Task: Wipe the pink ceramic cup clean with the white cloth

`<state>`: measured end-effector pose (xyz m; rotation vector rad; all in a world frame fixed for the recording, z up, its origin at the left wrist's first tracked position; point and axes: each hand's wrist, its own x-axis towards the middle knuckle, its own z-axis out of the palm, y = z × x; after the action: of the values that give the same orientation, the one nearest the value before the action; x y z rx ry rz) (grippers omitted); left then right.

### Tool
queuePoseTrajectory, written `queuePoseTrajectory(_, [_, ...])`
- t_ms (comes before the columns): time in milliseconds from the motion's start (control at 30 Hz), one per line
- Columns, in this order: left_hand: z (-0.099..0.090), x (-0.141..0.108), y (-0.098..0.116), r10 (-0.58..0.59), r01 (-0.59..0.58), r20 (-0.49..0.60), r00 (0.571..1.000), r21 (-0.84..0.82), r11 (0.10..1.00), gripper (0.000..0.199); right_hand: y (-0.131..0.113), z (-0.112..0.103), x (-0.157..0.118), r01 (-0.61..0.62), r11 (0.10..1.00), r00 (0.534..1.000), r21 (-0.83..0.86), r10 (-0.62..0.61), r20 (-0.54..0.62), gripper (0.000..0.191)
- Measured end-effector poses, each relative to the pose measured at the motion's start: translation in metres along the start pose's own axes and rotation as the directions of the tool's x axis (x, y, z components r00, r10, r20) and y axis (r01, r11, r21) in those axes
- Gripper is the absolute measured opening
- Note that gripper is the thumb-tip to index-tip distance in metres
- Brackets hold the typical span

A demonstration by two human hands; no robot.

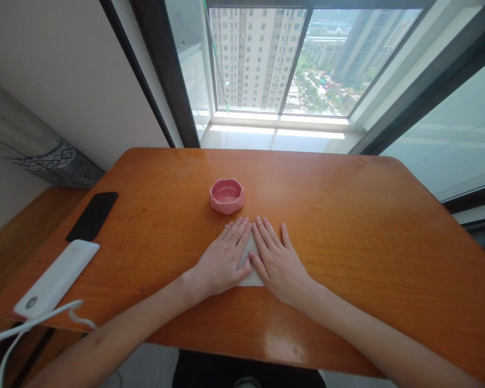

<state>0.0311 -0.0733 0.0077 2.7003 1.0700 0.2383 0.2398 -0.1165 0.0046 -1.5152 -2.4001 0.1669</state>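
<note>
Far left of the left hand, one white cable (32, 323) runs into one white oblong device (56, 278) on the bench (327, 215), with one black phone (92, 216) lying face down or face up, cannot tell, just past it. Two hands on the bench. Left hand (222, 258) lies flat, palm down, fingers slightly spread, not pinching. One folded white sheet (250, 272), paper or cloth unclear, sits between and under both hands, touching both. One pink scalloped dish (226, 195) stands just ahead of the left hand's fingertips, apart from it. Right hand (277, 264) lies flat, palm down, fingers spread, not pinching. Window (258, 59) lies ahead beyond the bench.
</note>
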Motion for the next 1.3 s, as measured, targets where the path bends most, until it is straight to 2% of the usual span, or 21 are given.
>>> queuePoseTrajectory(167, [-0.005, 0.004, -0.019, 0.037, -0.039, -0.046, 0.998, -0.033, 0.999, 0.079, -0.005, 0.003, 0.019, -0.029, 1.000, 0.998, -0.006, 0.030, 0.046, 0.071])
queuePoseTrajectory(233, [-0.008, 0.001, -0.023, 0.060, -0.072, -0.128, 0.990, -0.093, 0.993, 0.072, -0.006, 0.005, 0.022, -0.035, 0.999, 0.999, 0.012, 0.034, 0.042, 0.070])
queuePoseTrajectory(300, [-0.013, -0.002, -0.028, 0.027, -0.085, -0.278, 0.960, -0.197, 0.977, 0.054, -0.004, 0.005, 0.024, -0.040, 0.998, 0.999, 0.048, 0.039, 0.031, 0.070])
queuePoseTrajectory(333, [-0.016, -0.003, -0.033, -0.034, -0.068, -0.367, 0.930, -0.261, 0.963, 0.045, -0.001, 0.006, 0.024, -0.045, 0.996, 0.999, 0.076, 0.043, 0.021, 0.069])
queuePoseTrajectory(400, [-0.022, 0.000, -0.046, -0.249, 0.020, -0.520, 0.817, -0.405, 0.914, 0.033, 0.010, 0.005, 0.026, -0.065, 0.986, 0.997, 0.152, 0.068, -0.018, 0.066])
queuePoseTrajectory(467, [-0.025, 0.010, -0.064, -0.503, 0.124, -0.566, 0.653, -0.575, 0.809, 0.038, 0.029, 0.002, 0.031, -0.103, 0.965, 0.989, 0.243, 0.126, -0.082, 0.064])
queuePoseTrajectory(500, [-0.025, 0.017, -0.074, -0.590, 0.147, -0.523, 0.614, -0.659, 0.737, 0.046, 0.040, 0.001, 0.035, -0.124, 0.949, 0.979, 0.289, 0.165, -0.121, 0.063])
queuePoseTrajectory(567, [-0.020, 0.034, -0.089, -0.668, 0.154, -0.349, 0.657, -0.806, 0.572, 0.054, 0.062, -0.002, 0.043, -0.154, 0.909, 0.953, 0.388, 0.241, -0.185, 0.063])
queuePoseTrajectory(633, [-0.014, 0.051, -0.095, -0.674, 0.143, -0.241, 0.698, -0.876, 0.460, 0.061, 0.079, -0.005, 0.050, -0.185, 0.854, 0.928, 0.486, 0.314, -0.198, 0.065])
queuePoseTrajectory(733, [-0.008, 0.067, -0.090, -0.648, 0.131, -0.233, 0.725, -0.877, 0.462, 0.064, 0.089, -0.008, 0.057, -0.211, 0.777, 0.917, 0.593, 0.368, -0.155, 0.068])
queuePoseTrajectory(833, [-0.009, 0.073, -0.079, -0.609, 0.128, -0.218, 0.763, -0.872, 0.473, 0.066, 0.084, -0.009, 0.057, -0.198, 0.733, 0.935, 0.651, 0.341, -0.098, 0.071])
queuePoseTrajectory(1000, [-0.006, 0.075, -0.069, -0.518, 0.133, -0.147, 0.843, -0.876, 0.464, 0.069, 0.075, -0.005, 0.056, -0.210, 0.734, 0.954, 0.645, 0.297, -0.028, 0.076])
queuePoseTrajectory(1100, [-0.002, 0.075, -0.069, -0.472, 0.124, -0.127, 0.873, -0.877, 0.464, 0.073, 0.075, -0.002, 0.057, -0.202, 0.770, 0.962, 0.605, 0.273, -0.025, 0.072])
queuePoseTrajectory(1200, [-0.004, 0.071, -0.080, -0.456, 0.106, -0.174, 0.873, -0.845, 0.524, 0.072, 0.078, -0.004, 0.057, -0.170, 0.851, 0.972, 0.498, 0.229, -0.058, 0.069])
queuePoseTrajectory(1233, [-0.007, 0.069, -0.087, -0.452, 0.112, -0.215, 0.866, -0.797, 0.593, 0.071, 0.080, -0.006, 0.057, -0.171, 0.886, 0.971, 0.431, 0.225, -0.078, 0.068])
queuePoseTrajectory(1300, [-0.015, 0.064, -0.104, -0.409, 0.163, -0.308, 0.859, -0.592, 0.789, 0.066, 0.086, -0.009, 0.057, -0.189, 0.950, 0.967, 0.249, 0.224, -0.119, 0.066])
